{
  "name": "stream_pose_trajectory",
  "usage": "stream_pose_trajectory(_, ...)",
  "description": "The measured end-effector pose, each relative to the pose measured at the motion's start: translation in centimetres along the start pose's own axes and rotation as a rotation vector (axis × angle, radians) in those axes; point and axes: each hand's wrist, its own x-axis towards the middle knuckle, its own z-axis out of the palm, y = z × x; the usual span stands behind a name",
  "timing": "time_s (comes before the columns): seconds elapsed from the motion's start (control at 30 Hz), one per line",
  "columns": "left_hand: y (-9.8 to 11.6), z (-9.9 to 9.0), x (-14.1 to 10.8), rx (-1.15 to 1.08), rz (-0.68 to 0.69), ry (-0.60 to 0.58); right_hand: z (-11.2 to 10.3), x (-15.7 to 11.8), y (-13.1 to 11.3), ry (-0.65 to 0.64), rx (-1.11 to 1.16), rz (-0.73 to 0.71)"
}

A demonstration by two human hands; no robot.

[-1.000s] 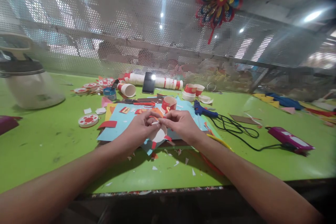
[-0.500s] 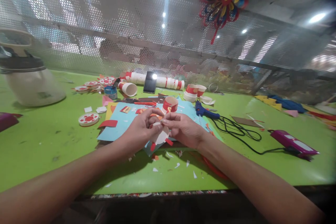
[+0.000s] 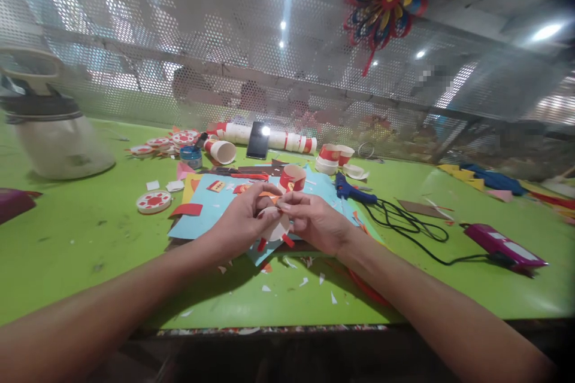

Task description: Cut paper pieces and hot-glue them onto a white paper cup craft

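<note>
A round white paper disc (image 3: 277, 229) with small red tabs on its lower edge is held over the blue paper (image 3: 204, 215). My left hand (image 3: 250, 215) is closed on the disc's left side, thumb on its face. The fingertips of my right hand (image 3: 313, 218) pinch together at the disc's upper right edge, touching my left fingertips; any small piece between them is hidden. Just behind my hands stands a cut red paper cup (image 3: 291, 177). To the left lies a white disc with a red pattern (image 3: 153, 201).
A blue glue gun (image 3: 354, 190) with a black cable lies right of the paper, near a purple device (image 3: 505, 245). Behind are a phone (image 3: 258, 140), cups (image 3: 327, 158) and a blue jar (image 3: 191, 157). A large jug (image 3: 58, 143) stands left. Scraps lie in front.
The view has shifted slightly. Both hands stay together at the disc, with only slight movement of the fingers and of the disc's red tabs.
</note>
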Motion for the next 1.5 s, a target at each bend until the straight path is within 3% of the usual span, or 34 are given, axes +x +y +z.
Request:
stream_pose_trajectory(0.1, -0.2, -0.1, 0.1, 0.030, 0.038, -0.055, -0.2, 0.1, 0.1, -0.017, -0.006, 0.002)
stream_pose_trajectory(0.33, -0.9, -0.3, 0.7, 0.044, 0.039, -0.019, 0.0, 0.0, -0.2, -0.007, 0.030, -0.049)
stream_pose_trajectory(0.7, -1.2, -0.6, 0.7, -0.145, -0.094, -0.002, -0.4, 0.1, -0.8, 0.091, 0.002, -0.077)
stream_pose_trajectory(0.83, -0.6, -0.7, 0.5, -0.143, -0.136, 0.045, -0.4, 0.1, -1.0, 0.089, -0.154, -0.099)
stream_pose_trajectory(1.0, -0.5, -1.1, 0.7, -0.185, -0.163, 0.036, -0.4, -0.2, -1.5, 0.144, -0.448, -0.238)
stream_pose_trajectory(1.13, -0.9, -1.0, 0.8, -0.226, -0.152, -0.037, -0.2, -0.5, -1.7, 0.150, -0.546, -0.285)
stream_pose_trajectory(1.33, -1.3, -0.7, 0.9, -0.177, -0.171, -0.035, 0.0, -0.5, -1.1, 0.087, -0.714, -0.313)
stream_pose_trajectory(1.5, -1.5, -0.6, 0.8, -0.165, -0.168, -0.048, 0.0, -0.4, -0.7, 0.163, -0.798, -0.339)
